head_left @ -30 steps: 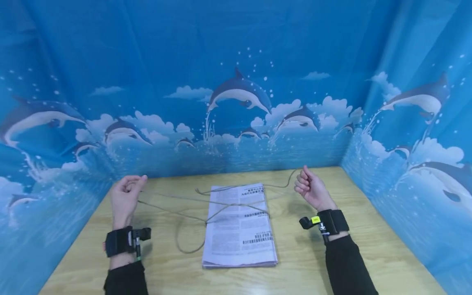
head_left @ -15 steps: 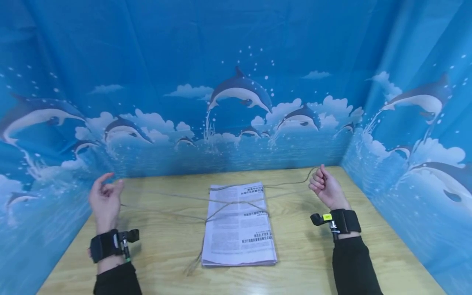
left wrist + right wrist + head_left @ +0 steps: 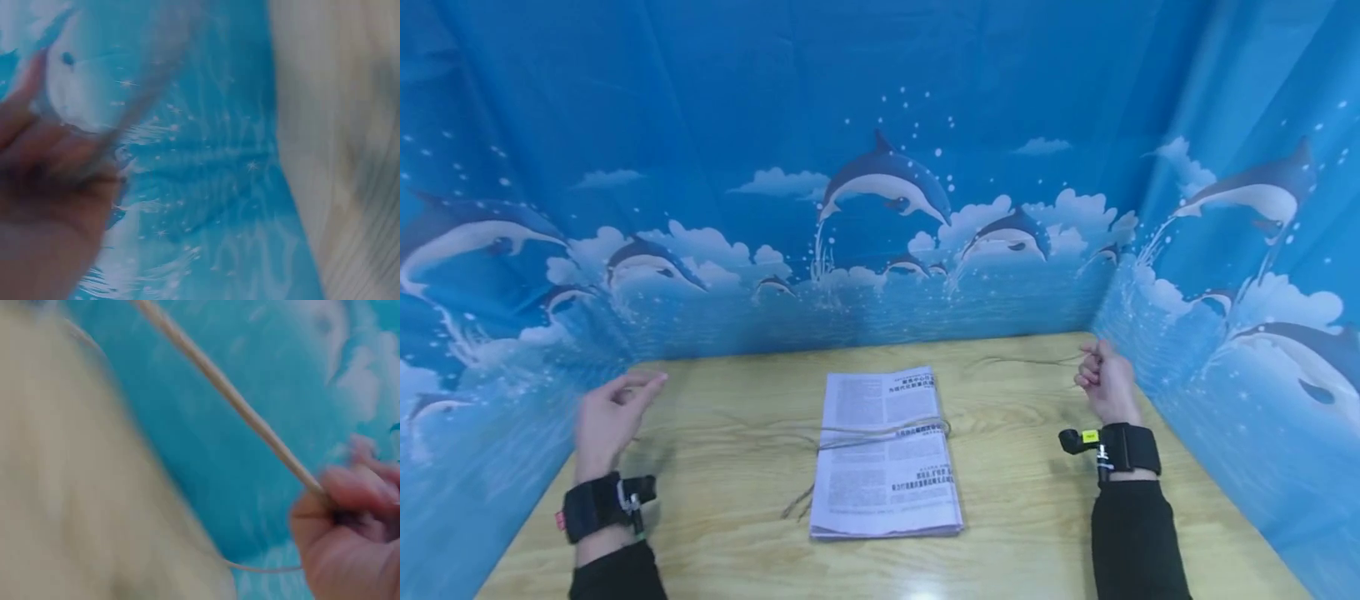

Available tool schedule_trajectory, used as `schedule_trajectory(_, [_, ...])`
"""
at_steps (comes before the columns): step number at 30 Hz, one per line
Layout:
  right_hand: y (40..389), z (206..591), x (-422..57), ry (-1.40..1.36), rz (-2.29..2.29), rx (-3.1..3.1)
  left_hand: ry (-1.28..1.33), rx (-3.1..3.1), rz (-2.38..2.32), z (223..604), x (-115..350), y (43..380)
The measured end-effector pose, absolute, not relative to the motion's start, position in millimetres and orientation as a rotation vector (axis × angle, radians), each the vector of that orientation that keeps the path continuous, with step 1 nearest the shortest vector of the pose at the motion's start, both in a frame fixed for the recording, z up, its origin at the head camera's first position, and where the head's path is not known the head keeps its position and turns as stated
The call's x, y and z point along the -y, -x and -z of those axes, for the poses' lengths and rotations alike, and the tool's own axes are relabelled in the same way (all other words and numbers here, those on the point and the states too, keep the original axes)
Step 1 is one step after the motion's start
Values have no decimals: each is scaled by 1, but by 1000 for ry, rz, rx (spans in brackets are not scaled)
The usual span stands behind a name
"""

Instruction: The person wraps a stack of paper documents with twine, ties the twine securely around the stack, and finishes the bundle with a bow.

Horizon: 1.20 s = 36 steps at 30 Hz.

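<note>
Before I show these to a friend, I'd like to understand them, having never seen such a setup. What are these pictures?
No machine works here: these are a person's left hand and right hand. A head-worn camera took the wide picture; small cameras strapped to the wrists took the blurrier close ones. On the wooden table lies a stack of printed paper. The right hand grips cord, and the left, though blurred, seems to as well; strands cross the stack.

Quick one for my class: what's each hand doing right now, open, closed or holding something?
Left hand: closed, holding string, though its fingers are blurred.
Right hand: closed, holding string.
</note>
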State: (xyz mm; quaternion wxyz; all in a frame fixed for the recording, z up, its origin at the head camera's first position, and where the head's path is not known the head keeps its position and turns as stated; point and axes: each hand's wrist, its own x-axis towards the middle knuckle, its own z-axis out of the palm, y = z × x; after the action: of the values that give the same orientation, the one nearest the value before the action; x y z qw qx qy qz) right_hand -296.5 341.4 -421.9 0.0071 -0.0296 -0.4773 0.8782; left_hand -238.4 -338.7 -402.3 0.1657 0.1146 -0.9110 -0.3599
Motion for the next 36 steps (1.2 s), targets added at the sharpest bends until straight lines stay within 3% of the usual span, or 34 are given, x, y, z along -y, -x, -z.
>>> schedule_trajectory(3, [301,432,-342,256,-2312,2196,-213,2921,1024,411,336,241])
schedule_trajectory(6, [303,440,-333,248,-1827,2726,-122,3137,894,425,320,249])
schedule_trajectory(12, [298,433,-310,137,-1081,3137,33,3049,528,439,263,267])
schedule_trajectory(19, [294,415,-274,-43,-889,3085,621,2960,620,457,204,276])
schedule_trajectory(23, [290,411,-260,-44,-889,2989,767,2961,627,466,192,273])
schedule_trajectory(29, [290,410,-241,-165,-925,2827,723,2944,746,466,198,274])
schedule_trajectory(36, [291,436,-201,-692,-1079,3081,438,2940,718,460,209,275])
